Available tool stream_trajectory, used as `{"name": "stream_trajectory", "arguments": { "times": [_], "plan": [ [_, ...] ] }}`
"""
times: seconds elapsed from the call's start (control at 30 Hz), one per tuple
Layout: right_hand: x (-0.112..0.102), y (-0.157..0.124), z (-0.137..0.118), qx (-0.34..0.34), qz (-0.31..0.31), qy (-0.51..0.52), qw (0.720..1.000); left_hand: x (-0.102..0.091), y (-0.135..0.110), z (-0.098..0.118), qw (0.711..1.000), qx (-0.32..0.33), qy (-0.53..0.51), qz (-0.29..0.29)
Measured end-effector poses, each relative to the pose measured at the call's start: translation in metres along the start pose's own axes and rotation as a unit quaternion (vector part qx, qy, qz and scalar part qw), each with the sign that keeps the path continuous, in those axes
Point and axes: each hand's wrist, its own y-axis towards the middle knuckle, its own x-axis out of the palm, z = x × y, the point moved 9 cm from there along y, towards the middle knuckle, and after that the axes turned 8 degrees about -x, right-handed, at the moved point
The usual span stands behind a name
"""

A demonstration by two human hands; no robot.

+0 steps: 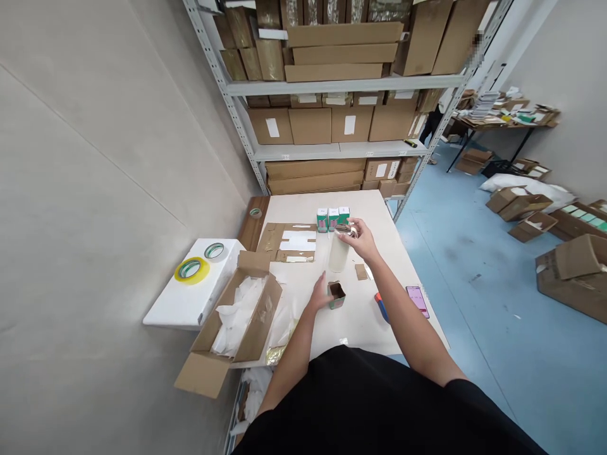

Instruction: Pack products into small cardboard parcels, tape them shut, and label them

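Note:
My right hand [359, 240] is closed around the top of a bottle [338, 254] with a shiny metallic lid, its body whitish and apparently wrapped. It is held over the table, tilted slightly. Just below it stands a small green carton [336, 297], its top open and the inside dark. Beside that carton's left side is my left hand [320, 294], fingers apart, with the thumb at or against the carton wall. Three green-and-white cartons [333, 218] stand in a row behind the bottle, the rightmost partly behind my right hand.
A flattened cardboard sheet [272, 240] lies at the table's left. Nearer is an open carton [271, 309] of white packing paper, beside tape rolls [192, 270] on a white surface. A phone [417, 301] lies right. Behind the table rises a shelf [341, 150] of boxes.

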Motion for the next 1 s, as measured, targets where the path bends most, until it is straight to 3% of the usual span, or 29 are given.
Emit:
{"name": "stream_trajectory", "arguments": {
  "times": [0.1, 0.13, 0.23, 0.33, 0.4, 0.5, 0.63, 0.7, 0.77, 0.9, 1.0],
  "plan": [
    [0.000, 0.000, 0.004, 0.020, 0.012, 0.017, 1.000, -0.046, -0.011, 0.064, 0.986, 0.050, -0.090, 0.132],
    [0.002, 0.000, 0.004, 0.025, 0.012, 0.018, 0.999, -0.055, -0.017, 0.090, 0.978, 0.074, -0.120, 0.151],
    [0.014, -0.003, 0.000, 0.034, -0.008, 0.025, 0.999, -0.056, -0.036, 0.172, 0.970, 0.168, -0.124, 0.122],
    [0.028, -0.007, -0.011, 0.030, -0.036, 0.051, 0.998, -0.045, -0.050, 0.225, 0.965, 0.210, -0.100, 0.122],
    [0.029, -0.010, -0.016, 0.025, -0.054, 0.087, 0.994, -0.047, -0.056, 0.238, 0.958, 0.210, -0.109, 0.162],
    [0.023, -0.022, -0.011, 0.037, -0.112, 0.136, 0.984, -0.050, -0.058, 0.239, 0.954, 0.204, -0.132, 0.177],
    [0.020, -0.056, 0.013, 0.089, -0.233, 0.166, 0.954, -0.049, -0.056, 0.239, 0.956, 0.198, -0.174, 0.131],
    [0.021, -0.072, 0.023, 0.106, -0.258, 0.182, 0.943, -0.039, -0.053, 0.244, 0.960, 0.188, -0.190, 0.079],
    [0.017, -0.080, 0.030, 0.103, -0.226, 0.183, 0.951, -0.029, -0.051, 0.252, 0.963, 0.186, -0.190, 0.045],
    [-0.005, -0.081, 0.032, 0.069, -0.119, 0.117, 0.984, -0.023, -0.048, 0.264, 0.968, 0.181, -0.164, 0.063],
    [-0.012, -0.083, 0.025, 0.063, -0.111, 0.104, 0.986, -0.020, -0.048, 0.269, 0.969, 0.177, -0.162, 0.064]
  ]
}}
